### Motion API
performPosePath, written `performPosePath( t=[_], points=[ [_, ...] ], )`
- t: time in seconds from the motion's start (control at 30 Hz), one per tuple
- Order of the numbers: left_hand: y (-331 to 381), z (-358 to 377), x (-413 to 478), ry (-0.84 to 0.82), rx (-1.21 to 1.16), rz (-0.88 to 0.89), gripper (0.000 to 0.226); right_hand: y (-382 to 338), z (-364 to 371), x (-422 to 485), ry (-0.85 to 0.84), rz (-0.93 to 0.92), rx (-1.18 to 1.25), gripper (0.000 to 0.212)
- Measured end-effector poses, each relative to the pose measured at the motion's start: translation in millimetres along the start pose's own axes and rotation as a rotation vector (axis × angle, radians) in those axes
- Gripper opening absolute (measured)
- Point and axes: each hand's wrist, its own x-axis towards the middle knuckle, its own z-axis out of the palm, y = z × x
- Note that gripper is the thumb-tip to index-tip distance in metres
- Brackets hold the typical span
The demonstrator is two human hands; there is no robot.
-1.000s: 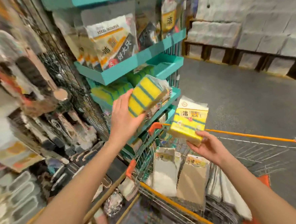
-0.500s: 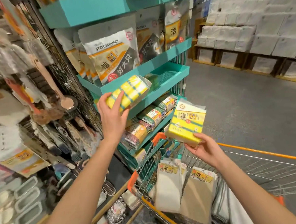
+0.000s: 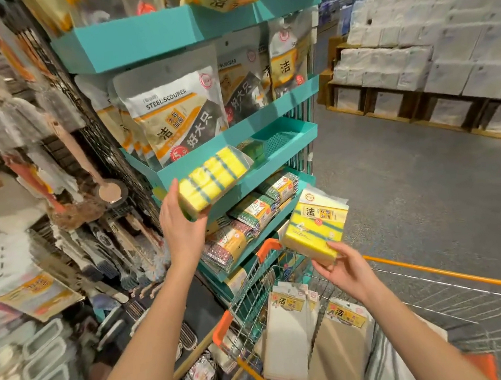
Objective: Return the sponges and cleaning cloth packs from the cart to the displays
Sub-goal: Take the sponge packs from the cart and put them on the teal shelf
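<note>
My left hand (image 3: 183,224) grips a yellow sponge pack with blue stripes (image 3: 213,177), its far end over the front lip of a teal display shelf (image 3: 288,154). My right hand (image 3: 342,269) holds a second yellow sponge pack with a printed label (image 3: 315,226) above the front corner of the wire cart (image 3: 250,296). In the cart stand a white cloth pack (image 3: 289,332) and a beige cloth pack (image 3: 337,350), with grey striped cloths (image 3: 388,361) beside them.
The teal shelf tower carries steel scourer bags (image 3: 176,118) above and scourer packs (image 3: 254,213) on the lower shelf. Hanging kitchen tools (image 3: 64,179) fill the mesh wall at left. Stacked white packages on pallets (image 3: 430,67) line the far side of the grey aisle floor.
My left hand has raised the striped sponge pack from the lower shelf level up to the teal shelf under the scourer bags. My right hand has kept its sponge pack over the cart.
</note>
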Motion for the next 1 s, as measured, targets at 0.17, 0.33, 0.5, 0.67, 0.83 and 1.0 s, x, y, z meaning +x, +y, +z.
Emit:
performPosePath(
  t=[0.17,0.33,0.5,0.67,0.83,1.0],
  points=[
    [-13,-1,0,-0.03,0.124,0.187,0.083,0,-1,3,-0.006,-0.008,-0.021,0.055],
    [-28,0,10,-0.06,0.186,0.252,0.074,-5,-2,5,0.005,-0.016,-0.016,0.07],
    [-31,2,9,-0.144,0.045,0.066,0.067,-8,-1,5,0.043,-0.035,0.009,0.029],
    [-28,0,22,-0.23,0.103,0.066,0.07,-5,-5,10,0.065,-0.019,-0.012,0.027],
    [-32,-5,37,-0.3,0.263,0.185,0.06,2,-2,20,0.068,0.019,-0.011,0.041],
    [-39,-6,48,-0.449,0.354,0.141,0.055,12,3,29,0.077,0.037,-0.007,0.032]
  ],
)
